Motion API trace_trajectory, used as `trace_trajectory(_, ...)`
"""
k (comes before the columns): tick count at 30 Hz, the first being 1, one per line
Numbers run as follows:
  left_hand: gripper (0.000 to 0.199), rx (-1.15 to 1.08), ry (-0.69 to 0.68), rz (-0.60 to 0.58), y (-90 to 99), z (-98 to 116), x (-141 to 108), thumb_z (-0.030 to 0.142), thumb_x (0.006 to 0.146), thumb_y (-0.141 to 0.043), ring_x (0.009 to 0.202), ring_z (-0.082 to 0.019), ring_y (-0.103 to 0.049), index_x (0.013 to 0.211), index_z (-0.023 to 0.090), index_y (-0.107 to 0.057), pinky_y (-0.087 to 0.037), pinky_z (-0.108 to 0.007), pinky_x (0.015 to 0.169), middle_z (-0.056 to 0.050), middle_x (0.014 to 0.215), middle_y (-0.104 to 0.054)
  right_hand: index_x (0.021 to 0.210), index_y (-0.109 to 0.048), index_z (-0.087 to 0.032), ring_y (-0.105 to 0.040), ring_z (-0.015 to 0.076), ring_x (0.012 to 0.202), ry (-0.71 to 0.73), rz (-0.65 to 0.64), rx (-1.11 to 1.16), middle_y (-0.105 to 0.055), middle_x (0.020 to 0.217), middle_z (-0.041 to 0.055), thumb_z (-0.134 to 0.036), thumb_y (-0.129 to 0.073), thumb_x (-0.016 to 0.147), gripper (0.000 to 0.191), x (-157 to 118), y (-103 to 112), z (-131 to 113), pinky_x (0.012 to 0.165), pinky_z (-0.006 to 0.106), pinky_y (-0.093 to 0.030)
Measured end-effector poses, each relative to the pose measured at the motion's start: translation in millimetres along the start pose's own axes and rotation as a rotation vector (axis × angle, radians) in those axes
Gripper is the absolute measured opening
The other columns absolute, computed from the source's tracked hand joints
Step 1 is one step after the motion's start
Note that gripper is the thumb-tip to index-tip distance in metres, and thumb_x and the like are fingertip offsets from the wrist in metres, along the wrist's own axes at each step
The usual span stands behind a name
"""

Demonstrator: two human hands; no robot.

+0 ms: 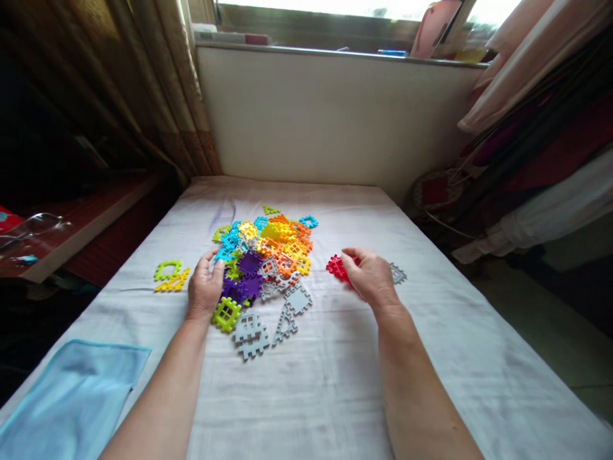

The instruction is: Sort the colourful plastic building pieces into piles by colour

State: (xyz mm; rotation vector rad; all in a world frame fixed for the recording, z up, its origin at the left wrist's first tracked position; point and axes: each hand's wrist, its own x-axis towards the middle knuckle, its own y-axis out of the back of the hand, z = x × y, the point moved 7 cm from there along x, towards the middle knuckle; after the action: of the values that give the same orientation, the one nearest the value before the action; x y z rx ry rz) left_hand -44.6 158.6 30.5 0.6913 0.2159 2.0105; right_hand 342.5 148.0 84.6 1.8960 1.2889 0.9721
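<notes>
My right hand is closed, thumb and fingers pinching at the red interlocking building tile, just above or on the sheet. Part of a grey tile shows behind that hand. My left hand rests at the left side of a mixed pile of toothed plastic tiles, its fingers loosely curved and thumb apart, with no tile visible in it. Closest to its thumb are blue tiles and purple tiles. Orange and yellow tiles form the far part of the pile.
Grey tiles and a green window tile lie at the near side. A green frame tile and yellow tile sit apart at left. A blue cloth covers the near left corner. A wall rises behind the bed-like surface.
</notes>
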Motion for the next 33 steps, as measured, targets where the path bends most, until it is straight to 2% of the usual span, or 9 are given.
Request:
trace_trajectory(5, 0.051, 0.047, -0.007, -0.227, -12.9, 12, -6, 0.056, 0.082, -0.054, 0.113, -0.026, -0.065, 0.119, 0.024, -0.068, -0.049, -0.040, 0.101, -0.007, 0.116, -0.073, 0.110, -0.074, -0.025, -0.070, 0.0185, 0.087, 0.190, -0.146, 0.042, -0.074, 0.109, 0.0063, -0.027, -0.058, 0.086, 0.029, -16, -40, -39, 0.082, 0.030, -0.052)
trace_trajectory(9, 0.049, -0.076, 0.026, -0.190, -9.9, 13, -5, 0.061, 0.083, -0.050, 0.105, -0.025, -0.068, 0.100, 0.022, -0.072, -0.051, -0.037, 0.098, -0.007, 0.104, -0.076, 0.111, -0.073, -0.024, -0.069, 0.0187, 0.093, 0.228, -0.150, 0.079, -0.071, 0.116, 0.0065, -0.024, -0.058, 0.087, 0.028, -16, -53, -49, 0.088, 0.031, -0.052)
trace_trajectory(13, 0.048, -0.172, 0.067, -0.172, -8.5, 14, -6, 0.063, 0.080, -0.052, 0.087, -0.022, -0.070, 0.088, 0.020, -0.071, -0.055, -0.033, 0.085, -0.006, 0.091, -0.076, 0.116, -0.071, -0.022, -0.065, 0.0206, 0.108, 0.198, -0.112, 0.109, -0.069, 0.120, 0.0084, -0.025, -0.058, 0.087, 0.031, 4, -64, -55, 0.098, 0.033, -0.049)
trace_trajectory(16, 0.047, -0.198, 0.110, -0.156, -7.7, 13, -7, 0.062, 0.080, -0.053, 0.074, -0.019, -0.069, 0.087, 0.020, -0.070, -0.055, -0.029, 0.070, -0.006, 0.088, -0.076, 0.129, -0.064, -0.021, -0.058, 0.0227, 0.123, 0.141, -0.124, 0.100, -0.064, 0.131, 0.0104, -0.033, -0.057, 0.090, 0.041, 23, -79, -67, 0.106, 0.036, -0.044)
trace_trajectory(19, 0.045, -0.227, 0.172, -0.106, -5.9, 9, -7, 0.060, 0.080, -0.053, 0.070, -0.017, -0.068, 0.088, 0.019, -0.069, -0.052, -0.026, 0.056, -0.006, 0.088, -0.074, 0.139, -0.056, -0.024, -0.050, 0.0263, 0.132, 0.094, -0.232, 0.030, -0.056, 0.142, 0.0122, -0.050, -0.055, 0.092, 0.054, 28, -100, -87, 0.109, 0.043, -0.041)
trace_trajectory(22, 0.045, -0.278, 0.197, -0.003, -1.2, 3, -5, 0.059, 0.080, -0.052, 0.077, -0.019, -0.070, 0.089, 0.019, -0.068, -0.052, -0.026, 0.056, -0.007, 0.090, -0.074, 0.139, -0.056, -0.029, -0.040, 0.0323, 0.140, 0.204, -0.332, -0.034, -0.047, 0.151, 0.0126, -0.064, -0.053, 0.089, 0.061, 10, -114, -117, 0.111, 0.057, -0.034)
trace_trajectory(25, 0.045, -0.295, 0.167, 0.083, 3.4, 0, -3, 0.059, 0.081, -0.051, 0.090, -0.020, -0.070, 0.092, 0.019, -0.068, -0.056, -0.030, 0.074, -0.008, 0.096, -0.074, 0.143, -0.051, -0.032, -0.036, 0.0362, 0.142, 0.361, -0.365, -0.080, -0.043, 0.154, 0.0120, -0.067, -0.055, 0.086, 0.067, -22, -116, -143, 0.111, 0.065, -0.027)
trace_trajectory(28, 0.044, -0.285, 0.137, 0.104, 4.4, -2, -2, 0.059, 0.083, -0.051, 0.097, -0.020, -0.068, 0.095, 0.020, -0.068, -0.054, -0.033, 0.087, -0.008, 0.099, -0.073, 0.146, -0.046, -0.030, -0.035, 0.0363, 0.142, 0.459, -0.373, -0.099, -0.047, 0.151, 0.0124, -0.063, -0.056, 0.087, 0.069, -52, -113, -154, 0.113, 0.065, -0.023)
trace_trajectory(33, 0.045, -0.332, 0.163, 0.111, 4.0, -8, -1, 0.059, 0.084, -0.049, 0.097, -0.020, -0.068, 0.096, 0.019, -0.066, -0.055, -0.032, 0.087, -0.008, 0.099, -0.072, 0.144, -0.049, -0.031, -0.034, 0.0358, 0.142, 0.549, -0.331, -0.049, -0.051, 0.148, 0.0100, -0.059, -0.053, 0.091, 0.060, -88, -105, -152, 0.114, 0.063, -0.022)
